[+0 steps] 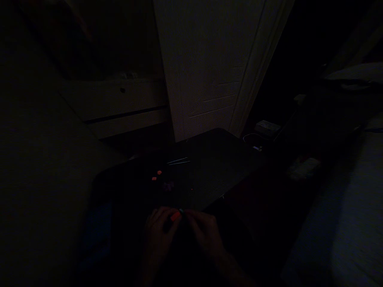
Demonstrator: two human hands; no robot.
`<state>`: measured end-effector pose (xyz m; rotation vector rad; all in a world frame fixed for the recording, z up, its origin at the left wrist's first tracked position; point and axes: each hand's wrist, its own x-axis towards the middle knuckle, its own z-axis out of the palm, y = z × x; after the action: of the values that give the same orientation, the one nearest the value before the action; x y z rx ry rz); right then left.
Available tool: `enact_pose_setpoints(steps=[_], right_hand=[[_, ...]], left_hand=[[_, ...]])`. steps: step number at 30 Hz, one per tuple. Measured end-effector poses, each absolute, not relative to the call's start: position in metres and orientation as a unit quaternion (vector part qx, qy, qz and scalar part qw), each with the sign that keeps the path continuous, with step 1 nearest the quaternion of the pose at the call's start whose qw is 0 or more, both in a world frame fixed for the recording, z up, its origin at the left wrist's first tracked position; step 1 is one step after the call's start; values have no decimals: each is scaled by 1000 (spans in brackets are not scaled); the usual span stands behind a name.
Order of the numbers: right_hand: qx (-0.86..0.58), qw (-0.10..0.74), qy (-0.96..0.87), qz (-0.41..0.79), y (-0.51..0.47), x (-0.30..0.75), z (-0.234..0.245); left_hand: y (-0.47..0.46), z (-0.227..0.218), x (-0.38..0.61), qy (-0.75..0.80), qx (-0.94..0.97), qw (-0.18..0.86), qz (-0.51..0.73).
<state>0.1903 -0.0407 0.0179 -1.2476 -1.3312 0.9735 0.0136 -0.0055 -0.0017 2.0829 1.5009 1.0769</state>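
The scene is very dark. My left hand [158, 228] is closed, its thumb and fingers pinching a small bright orange block [175, 216] above the near edge of a dark table [221, 155]. Right beside it, my right hand [208, 232] pinches close to the block's end. A tiny pale bluish bit [181, 210] shows between the two sets of fingertips; whether it belongs to the block I cannot tell. Beyond the hands lie two small orange pieces, one round [159, 172] and one squarish [154, 178], plus a dim purple cluster [168, 186].
What looks like thin metal tweezers [178, 161] lies on the table, with a tiny red speck [192, 189] nearer. A pale panelled door [206, 71] and a drawer unit [125, 99] stand behind. At right are a white cable end [256, 148] and pale fabric [356, 215].
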Motion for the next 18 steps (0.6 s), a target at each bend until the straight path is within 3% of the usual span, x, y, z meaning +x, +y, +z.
enact_pose_setpoints(steps=[18], right_hand=[[-506, 531, -437, 520, -50, 177, 20]], left_hand=[[-6, -2, 14, 520, 738, 157, 401]])
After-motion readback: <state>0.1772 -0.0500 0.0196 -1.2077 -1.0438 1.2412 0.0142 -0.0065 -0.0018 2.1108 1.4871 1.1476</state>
